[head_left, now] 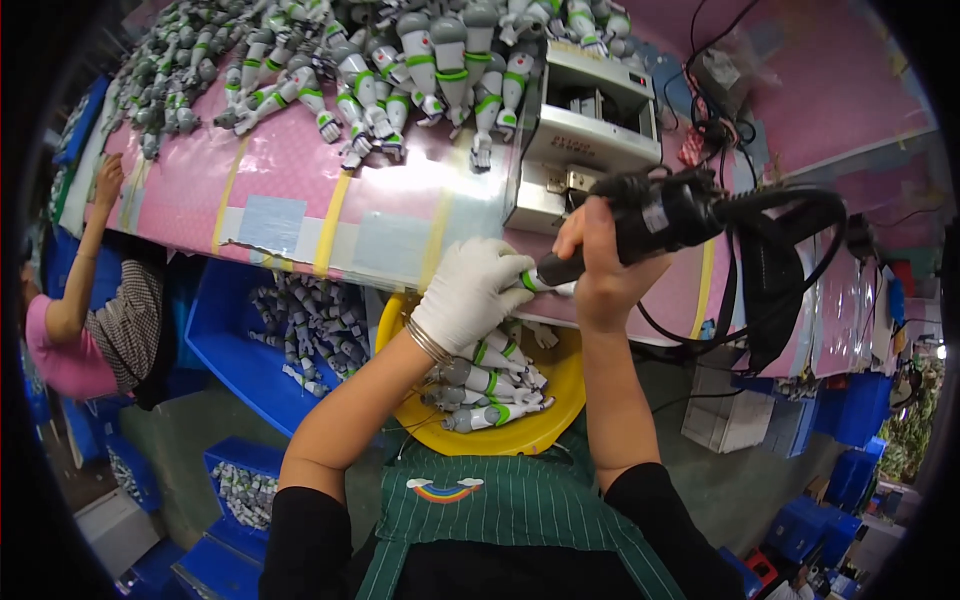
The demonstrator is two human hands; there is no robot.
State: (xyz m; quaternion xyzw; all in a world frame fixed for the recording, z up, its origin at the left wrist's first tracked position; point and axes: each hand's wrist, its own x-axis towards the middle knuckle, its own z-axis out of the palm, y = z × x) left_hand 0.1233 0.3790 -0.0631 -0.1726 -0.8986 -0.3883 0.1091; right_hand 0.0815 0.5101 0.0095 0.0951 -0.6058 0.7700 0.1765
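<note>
My left hand (473, 293), in a white glove, is closed around a white toy arm with a green band (530, 282), mostly hidden by the glove. My right hand (605, 275) is bare and wrapped round a black electric screwdriver (655, 215) with a thick cable. The screwdriver's front end meets the toy arm or lies right beside it; the exact contact is hidden. Below both hands, several white, grey and green toy arms (490, 385) lie in a yellow basin (545, 435) at the table's edge.
A large heap of toy arms (400, 70) covers the back of the pink table (190, 200). Beside it stands a grey metal box device (590, 130) with black cables (720, 130). A blue bin (225, 330) of parts sits left of the basin. A co-worker (85, 330) is at far left.
</note>
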